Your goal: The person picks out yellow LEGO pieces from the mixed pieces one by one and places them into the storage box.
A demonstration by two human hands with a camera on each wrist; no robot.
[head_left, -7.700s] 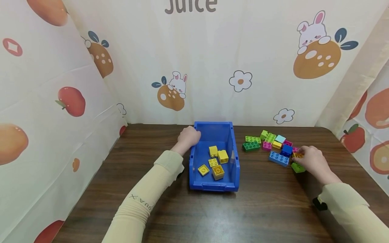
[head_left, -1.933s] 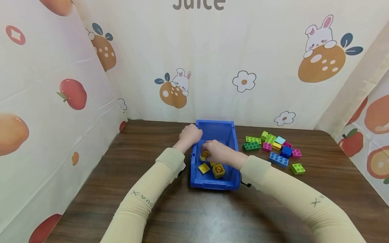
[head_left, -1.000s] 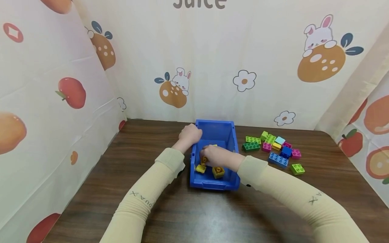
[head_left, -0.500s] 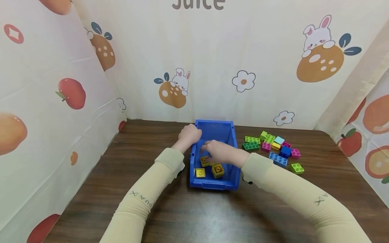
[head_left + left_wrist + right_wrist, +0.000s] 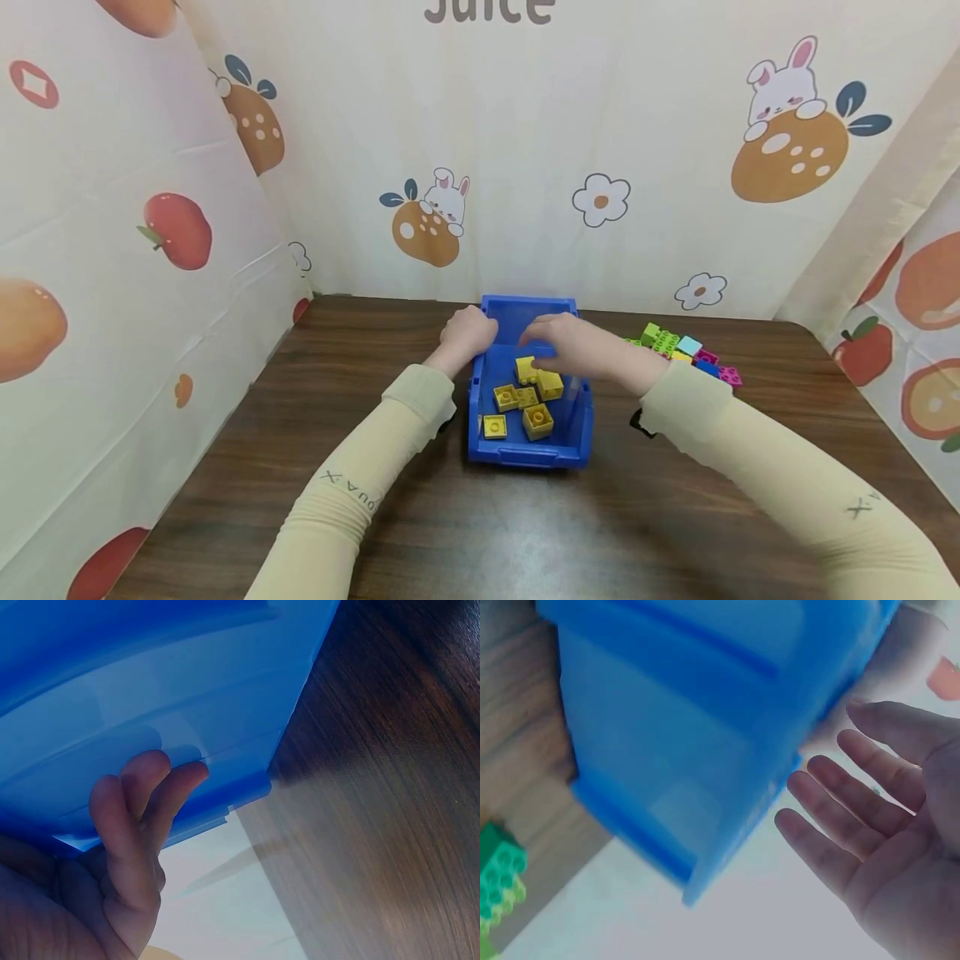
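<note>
A blue plastic bin (image 5: 531,456) sits on the table with several yellow toy bricks (image 5: 537,422) lying loose on its floor. My left hand (image 5: 468,332) grips the bin's left rim near the back; in the left wrist view its fingers (image 5: 124,840) bend against the outer wall. Over the bin's right wall hovers my right hand (image 5: 573,343), holding nothing. The right wrist view has its fingers (image 5: 847,806) spread and relaxed, apart from the bin wall. It hides part of the bin's back right.
Right of the bin lies a group of coloured bricks, among them a lime brick (image 5: 651,334), a light blue brick (image 5: 690,345) and a magenta brick (image 5: 730,376). My right forearm covers some of them. A printed curtain (image 5: 517,233) hangs behind the brown table (image 5: 360,333).
My right hand carried a yellow brick from the group into the bin and let go of it. Now it has risen toward the right. The left hand stays on the rim.
</note>
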